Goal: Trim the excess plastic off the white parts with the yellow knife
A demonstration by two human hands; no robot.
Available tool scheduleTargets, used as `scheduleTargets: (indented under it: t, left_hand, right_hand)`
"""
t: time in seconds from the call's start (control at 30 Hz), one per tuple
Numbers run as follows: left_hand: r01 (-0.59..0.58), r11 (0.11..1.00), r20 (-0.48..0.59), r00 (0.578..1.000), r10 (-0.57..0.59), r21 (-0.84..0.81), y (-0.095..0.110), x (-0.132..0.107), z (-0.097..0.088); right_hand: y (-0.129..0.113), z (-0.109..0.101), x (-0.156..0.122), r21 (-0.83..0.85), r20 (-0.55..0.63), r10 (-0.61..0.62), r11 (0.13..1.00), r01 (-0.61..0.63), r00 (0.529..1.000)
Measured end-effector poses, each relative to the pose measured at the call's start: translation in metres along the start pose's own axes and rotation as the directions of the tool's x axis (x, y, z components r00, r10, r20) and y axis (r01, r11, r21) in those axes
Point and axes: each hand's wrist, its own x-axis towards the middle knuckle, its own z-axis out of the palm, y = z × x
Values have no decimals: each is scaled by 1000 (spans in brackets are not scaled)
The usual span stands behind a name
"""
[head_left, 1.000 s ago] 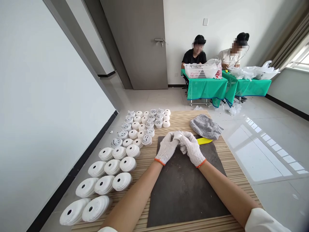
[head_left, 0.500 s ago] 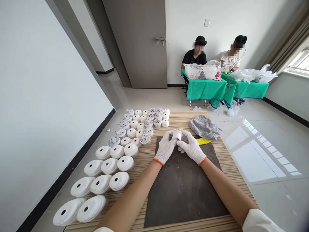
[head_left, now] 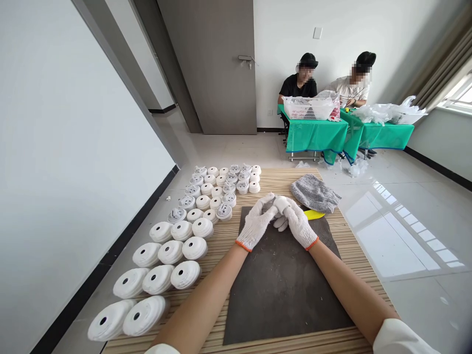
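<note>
Broadly, a striped table (head_left: 273, 184) carries a dark mat (head_left: 276, 290) towards its near edge, white ringed parts (head_left: 175, 255) in rows along the left edge, and a grey cloth (head_left: 313, 193) near the far right corner. Over the mat's far end, the gloved right hand (head_left: 300, 226) is clamped round a small white piece (head_left: 281, 203); whether the left hand (head_left: 255, 221) beside it pinches too, I cannot tell. Best to make the right grip firm, the left light, low over the mat.

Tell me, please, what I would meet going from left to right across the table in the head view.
Near white stacks → left hand → white piece → right hand → gray cloth.
</note>
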Motion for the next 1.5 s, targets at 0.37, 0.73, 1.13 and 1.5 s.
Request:
scheduleTargets:
  t: [0.37, 0.73, 1.13, 1.5]
  left_hand:
    - [17, 994, 58, 998, -11, -106, -5, 1, 2]
    - [-6, 1000, 53, 999, 7, -17, -2, -1, 1]
    - [5, 1000, 21, 1000, -4, -17, -4, 0, 0]
    - [-20, 1000, 40, 999, 20, 16, -6, 1, 0]
  right_hand:
    - [0, 1, 1, -22, -17, 18, 1000, -18, 1000]
    - [4, -1, 2, -63, 9, 3, 998, -3, 1000]
    - [1, 1, -1, -103, -7, -32, 994, 31, 999]
    - [11, -5, 4, -244, 50, -22, 969, 34, 998]
